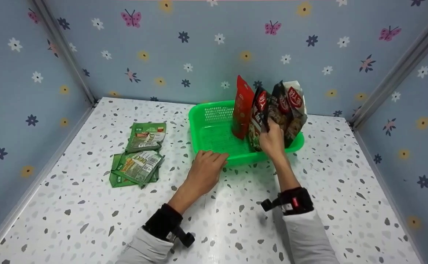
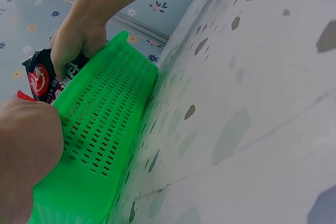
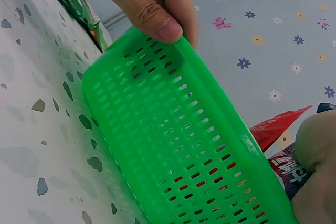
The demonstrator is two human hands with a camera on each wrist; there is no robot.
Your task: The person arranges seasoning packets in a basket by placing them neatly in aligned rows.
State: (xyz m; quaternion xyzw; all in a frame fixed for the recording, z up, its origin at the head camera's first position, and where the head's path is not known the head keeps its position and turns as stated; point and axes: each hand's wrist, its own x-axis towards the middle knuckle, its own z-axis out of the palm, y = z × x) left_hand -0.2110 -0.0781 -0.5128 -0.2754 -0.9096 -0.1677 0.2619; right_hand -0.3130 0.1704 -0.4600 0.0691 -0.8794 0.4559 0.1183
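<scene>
Head view: blue walls with flowers and butterflies enclose a white speckled tabletop. A green perforated basket stands on it near the back wall. A red packet and several dark printed packets stand in the basket's right part. The left hand grips the near rim. The right hand grips a dark packet; which one cannot be told. Green packets lie overlapping, left of the basket.

Left wrist view: the right hand's fingers reach over the rim.

Right wrist view: the left thumb presses the basket's outer side.
</scene>
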